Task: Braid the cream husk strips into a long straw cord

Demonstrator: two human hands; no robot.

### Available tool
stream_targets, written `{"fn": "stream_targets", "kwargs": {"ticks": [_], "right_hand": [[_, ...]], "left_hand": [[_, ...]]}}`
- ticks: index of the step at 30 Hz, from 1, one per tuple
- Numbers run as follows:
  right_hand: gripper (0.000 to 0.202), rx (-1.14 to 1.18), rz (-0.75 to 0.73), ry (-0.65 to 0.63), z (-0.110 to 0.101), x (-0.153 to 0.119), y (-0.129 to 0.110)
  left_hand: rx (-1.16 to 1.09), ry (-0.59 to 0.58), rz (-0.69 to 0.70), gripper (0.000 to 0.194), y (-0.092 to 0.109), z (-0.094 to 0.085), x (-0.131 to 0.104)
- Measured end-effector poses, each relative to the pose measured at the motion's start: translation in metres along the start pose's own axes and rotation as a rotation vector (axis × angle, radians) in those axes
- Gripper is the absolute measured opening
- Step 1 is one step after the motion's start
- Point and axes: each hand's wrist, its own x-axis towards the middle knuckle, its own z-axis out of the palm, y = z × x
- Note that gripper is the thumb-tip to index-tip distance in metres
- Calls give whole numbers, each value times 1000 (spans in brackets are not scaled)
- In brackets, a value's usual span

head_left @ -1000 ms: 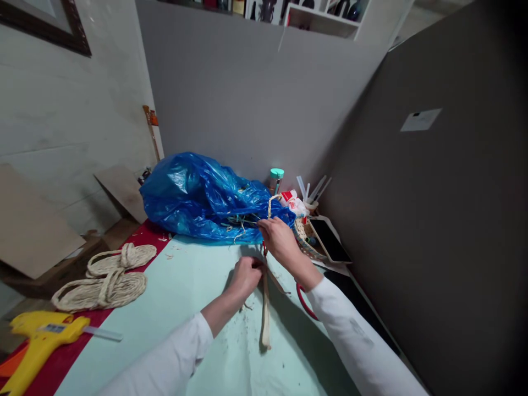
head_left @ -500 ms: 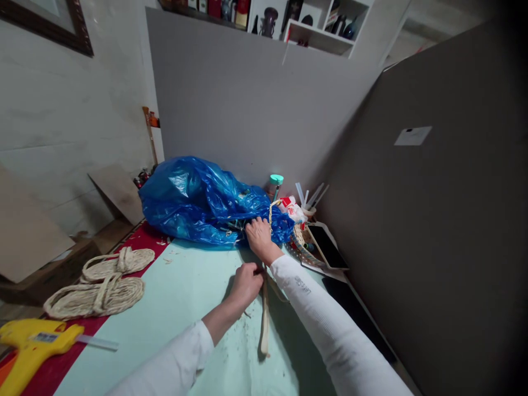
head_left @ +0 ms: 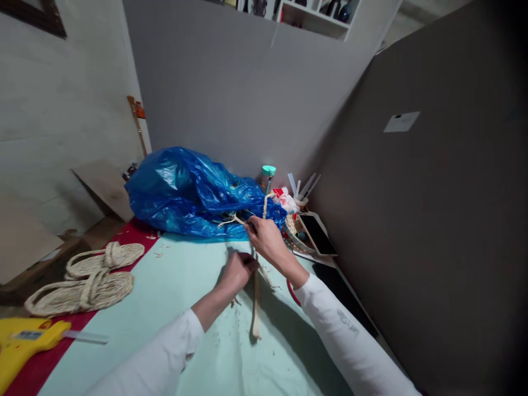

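My right hand [head_left: 268,237] is closed at the mouth of a blue plastic bag [head_left: 185,192], pinching thin pale straw strands [head_left: 234,219] that stick out to its left. Nearer to me, my left hand [head_left: 236,272] is closed on pale plant-fibre strips. One long strip [head_left: 256,316] hangs down from it over the light green table cover [head_left: 198,319], and a shorter end splays to the right. A braided straw piece [head_left: 265,205] rises from the bag behind my right hand. Both sets of fingertips are partly hidden.
Two woven straw slippers [head_left: 86,291] lie on the left on a red cloth, beside a yellow glue gun [head_left: 28,341]. To the right are a tablet [head_left: 317,234], a woven basket, a cup of glue sticks [head_left: 303,190] and a green-lidded jar [head_left: 268,175]. Grey panels stand behind and right.
My right hand has turned and now has straw strands between its fingers at the bag's mouth. My left hand still holds the strips. The view has shifted slightly.
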Motion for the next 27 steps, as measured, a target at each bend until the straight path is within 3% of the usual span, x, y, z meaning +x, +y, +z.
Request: {"fn": "stream_targets", "kwargs": {"ticks": [4,9,14,19,22,27], "right_hand": [[28,114,98,39,-1,-21,15],[28,89,139,86,-2,-29,14],[30,89,119,-10,0,-52,23],[29,210,170,-2,6,-67,44],[26,347,195,72,7,-70,44],[22,576,198,328,-1,-74,40]], "left_hand": [[-4,-36,13,17,-5,1,3],[-109,-33,40,24,-7,-1,4],[-217,-87,26,28,-7,0,1],[-236,-111,-20,28,-4,0,-2],[-214,-112,-33,30,-3,0,-2],[-168,-60,24,28,-3,0,-2]]}}
